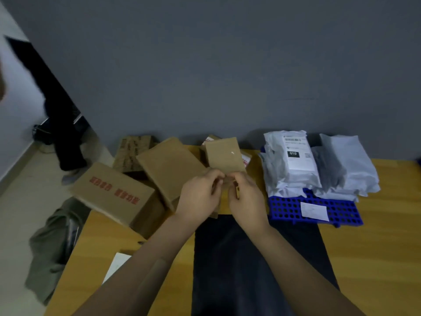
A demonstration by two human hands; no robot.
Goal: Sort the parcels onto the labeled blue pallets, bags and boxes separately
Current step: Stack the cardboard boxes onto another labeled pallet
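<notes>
both my hands are up over the middle of the desk [376,247], holding a small flat brown box [224,156] by its lower edge. my left hand [200,195] pinches the near left corner with curled fingers, and my right hand [248,199] pinches the near right corner. the box is tilted up with its plain face towards me, between the heap of boxes and the heap of bags.

to the left lie a big box with red print [114,192], a flat brown box [168,165] leaning on it, and a printed box [132,151] behind. to the right a blue pallet [289,209] carries a white label [314,210] at its near edge. on it are a white bag with a shipping slip [293,160], a grey bag [328,167] and a pale bag [355,165], overlapping. a dark bag [250,258] lies flat on the desk under my forearms. a sheet of white paper [116,263] sits near the desk's left edge. on the floor, a greenish bag [52,242] slumps beside the desk, and a person's dark trouser legs [59,124] stand further back.
</notes>
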